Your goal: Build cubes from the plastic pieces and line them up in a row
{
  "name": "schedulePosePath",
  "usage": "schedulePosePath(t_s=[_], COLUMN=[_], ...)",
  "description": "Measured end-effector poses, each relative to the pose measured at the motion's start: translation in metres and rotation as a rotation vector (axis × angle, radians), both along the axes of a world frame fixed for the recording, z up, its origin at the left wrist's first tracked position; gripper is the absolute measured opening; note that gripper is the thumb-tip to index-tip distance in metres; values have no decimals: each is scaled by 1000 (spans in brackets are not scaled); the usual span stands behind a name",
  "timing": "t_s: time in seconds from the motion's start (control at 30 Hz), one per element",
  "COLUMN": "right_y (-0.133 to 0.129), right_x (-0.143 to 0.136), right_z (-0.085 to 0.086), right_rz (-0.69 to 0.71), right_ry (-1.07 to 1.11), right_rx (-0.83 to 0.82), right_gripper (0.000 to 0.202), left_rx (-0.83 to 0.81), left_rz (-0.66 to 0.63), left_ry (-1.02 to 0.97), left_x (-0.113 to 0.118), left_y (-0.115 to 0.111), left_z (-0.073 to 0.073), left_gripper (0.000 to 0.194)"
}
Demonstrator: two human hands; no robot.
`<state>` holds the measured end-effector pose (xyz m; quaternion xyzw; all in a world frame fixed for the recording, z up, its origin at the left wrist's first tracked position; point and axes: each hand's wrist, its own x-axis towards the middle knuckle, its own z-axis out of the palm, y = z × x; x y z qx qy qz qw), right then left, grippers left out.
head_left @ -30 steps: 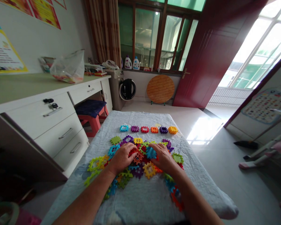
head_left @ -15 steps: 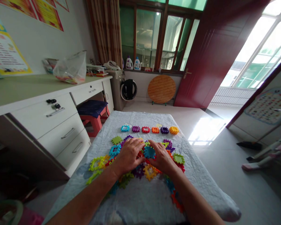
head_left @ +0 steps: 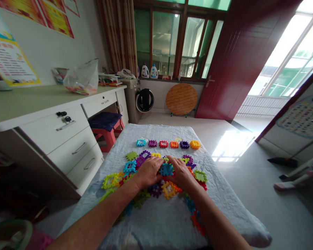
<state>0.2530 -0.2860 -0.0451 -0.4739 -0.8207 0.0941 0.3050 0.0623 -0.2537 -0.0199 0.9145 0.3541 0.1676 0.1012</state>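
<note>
Between my two hands is a blue interlocking plastic block [head_left: 166, 169] with notched edges. My left hand [head_left: 150, 171] grips its left side, and my right hand [head_left: 181, 170] has its fingers on the right side. Loose notched pieces lie under and around both hands, among them a light-blue window piece [head_left: 130, 166], a yellow-orange piece [head_left: 169, 190], a green piece [head_left: 200, 176] and a yellow-green frame [head_left: 110, 181]. Beyond my hands runs a row of small blocks, from a light-blue block [head_left: 141, 142] to a yellow-orange block [head_left: 194, 144]. My palms hide some pieces.
A pale cloth covers the table [head_left: 146, 229]. To the left stand a white desk [head_left: 65, 135] bearing a plastic bag [head_left: 82, 80], and a red stool [head_left: 108, 130]. A washing machine [head_left: 131, 100] and a round wooden tabletop [head_left: 181, 99] are at the back.
The view has shifted slightly. My left fingers have moved a little closer to the blue block, which stays between both hands.
</note>
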Motion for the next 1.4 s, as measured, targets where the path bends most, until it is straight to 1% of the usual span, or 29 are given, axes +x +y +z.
schedulePosePath(t_s=[0.07, 0.2, 0.27, 0.37, 0.47, 0.6, 0.83, 0.97, 1.07, 1.13, 1.2, 1.23, 1.3, 1.4], right_y=[0, 0, 1, 0, -1, -2, -2, -3, -4, -5, -5, -5, -4, 3], right_x=[-1, -5, -6, -5, -1, 0, -3, -6, -8, -5, 3, 10, 27, 59], right_z=[2, 1, -1, -1, 1, 2, 4, 5, 7, 10, 16, 20, 29, 37], right_rz=[12, 46, 45, 43, 7, -23, -10, 28, 42, 34, -12, -50, -134, -231], right_ry=[8, 38, 39, 17, -23, -65, 2, 46, 68, 92, 121, 135, 145, 118], right_rx=[-8, -14, -17, -17, -6, -15, 35, 50, 61, 77, 99, 110, 124, 94], right_gripper=[76, 79, 79, 80, 84, 81, 78, 80, 81, 81, 81, 80, 76, 63], left_rx=[-11, -23, -25, -10, 10, 15, 113, 116, 120, 146, 187, 208, 217, 138], left_rz=[-3, 1, 11, 32, 39, 40, 95, 137, 111, 85, 100, 132, 244, 425], left_ry=[-14, -30, -23, -11, -5, 17, 109, 175, 172, 153, 133, 129, 134, 210], left_x=[1, 2, 2, 3, 3, 5, 12, 16, 13, 6, -8, -17, -39, -71], left_y=[1, 1, 1, -1, -2, -5, -12, -12, -9, -1, 14, 25, 52, 98], left_z=[-1, -2, -3, -2, -1, 2, 18, 24, 26, 28, 31, 32, 35, 35], left_gripper=[32, 48, 51, 46, 42, 43, 36, 30, 32, 36, 40, 43, 44, 48])
